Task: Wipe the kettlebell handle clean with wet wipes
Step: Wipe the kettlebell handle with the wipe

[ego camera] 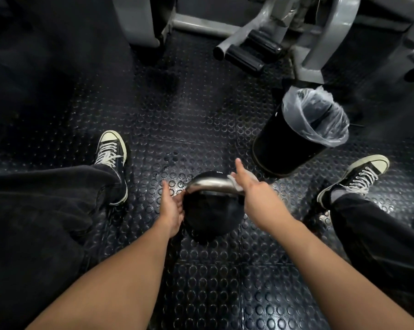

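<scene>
One head-worn wide-angle view looks steeply forward and down from above the person's forearms. It frames the studded rubber floor (201, 110) close below, both shoes at the sides, and machine frames (315, 44) at top.

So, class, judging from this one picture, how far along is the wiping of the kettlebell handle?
Done: a wet wipe is out and on the handle. In hand: the right hand presses it at the handle's right end while the left hand steadies the kettlebell. Left: the bare rest of the handle, then probably the bin.
</scene>
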Action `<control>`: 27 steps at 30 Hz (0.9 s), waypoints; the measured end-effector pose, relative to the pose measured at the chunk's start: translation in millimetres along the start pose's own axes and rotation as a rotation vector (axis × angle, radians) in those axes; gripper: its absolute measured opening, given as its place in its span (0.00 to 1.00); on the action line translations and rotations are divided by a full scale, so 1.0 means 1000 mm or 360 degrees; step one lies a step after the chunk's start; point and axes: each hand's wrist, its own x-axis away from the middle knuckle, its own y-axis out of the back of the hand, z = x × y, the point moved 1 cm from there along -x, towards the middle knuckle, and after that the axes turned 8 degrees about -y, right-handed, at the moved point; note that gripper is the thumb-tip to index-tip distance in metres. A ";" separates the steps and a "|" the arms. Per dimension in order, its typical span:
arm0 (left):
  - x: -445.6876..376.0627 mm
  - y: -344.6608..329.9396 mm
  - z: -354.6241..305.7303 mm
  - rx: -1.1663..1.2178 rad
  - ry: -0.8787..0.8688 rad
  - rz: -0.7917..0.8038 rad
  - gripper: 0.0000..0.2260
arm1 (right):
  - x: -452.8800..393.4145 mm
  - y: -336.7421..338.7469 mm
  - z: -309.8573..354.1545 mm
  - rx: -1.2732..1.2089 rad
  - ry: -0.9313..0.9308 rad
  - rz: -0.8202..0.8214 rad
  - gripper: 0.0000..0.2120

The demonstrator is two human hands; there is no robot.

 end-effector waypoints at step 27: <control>0.000 0.002 0.000 -0.0013 -0.0045 -0.0018 0.42 | 0.028 -0.035 0.000 -0.0074 0.0092 -0.0212 0.45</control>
